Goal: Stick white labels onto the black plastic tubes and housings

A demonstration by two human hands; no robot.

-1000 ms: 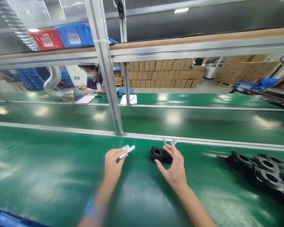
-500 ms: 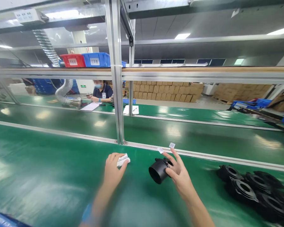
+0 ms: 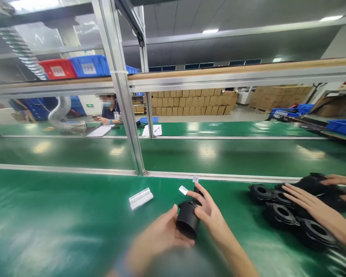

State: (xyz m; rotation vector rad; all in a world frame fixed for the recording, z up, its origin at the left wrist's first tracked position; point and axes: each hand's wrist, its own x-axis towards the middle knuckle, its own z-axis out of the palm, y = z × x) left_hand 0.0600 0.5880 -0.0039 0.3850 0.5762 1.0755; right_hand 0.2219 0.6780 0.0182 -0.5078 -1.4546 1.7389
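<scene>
A black cylindrical plastic part [image 3: 187,221] with a hollow round end is between my two hands, above the green bench. My right hand [image 3: 209,211] grips its upper right side with thumb and fingers. Small white labels stick to two of its fingertips: one label [image 3: 183,190] on the left, another label [image 3: 195,179] higher up. From the left, my left hand [image 3: 164,231] cups the part, thumb at its side and fingers beneath it. A white roll-like piece with two ridges [image 3: 141,198] lies on the bench, apart from my left hand.
At the right, another person's hands [image 3: 308,204] touch a group of several black round parts [image 3: 281,214]. A metal post [image 3: 127,104] rises at the bench's far edge. Across the green surfaces sits a masked person [image 3: 109,111]. Red and blue bins [image 3: 89,66] stand on the shelf.
My left hand has let go of the white piece and moved right onto the black part. Another person's hands have appeared over the black parts at right. The view has shifted.
</scene>
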